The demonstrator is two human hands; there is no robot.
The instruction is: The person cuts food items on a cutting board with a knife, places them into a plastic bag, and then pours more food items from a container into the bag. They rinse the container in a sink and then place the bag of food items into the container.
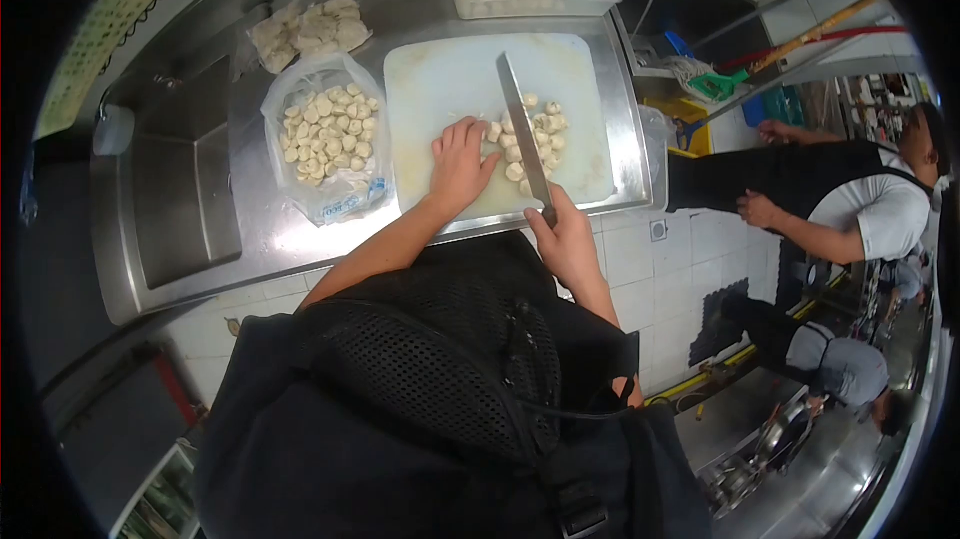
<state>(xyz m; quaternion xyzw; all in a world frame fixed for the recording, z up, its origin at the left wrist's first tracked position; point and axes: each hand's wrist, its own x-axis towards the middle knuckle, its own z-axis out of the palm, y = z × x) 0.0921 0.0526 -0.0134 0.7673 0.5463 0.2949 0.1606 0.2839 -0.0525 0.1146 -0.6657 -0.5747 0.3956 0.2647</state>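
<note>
The right hand has its grip closed around the handle of a knife. The blade lies over a heap of pale pieces on the white cutting board. The left hand has an open grip and holds nothing, its fingertips resting on the heap. On the steel worktop, a clear tub behind the board holds more such pieces. An open plastic bag left of the board is also full of them.
</note>
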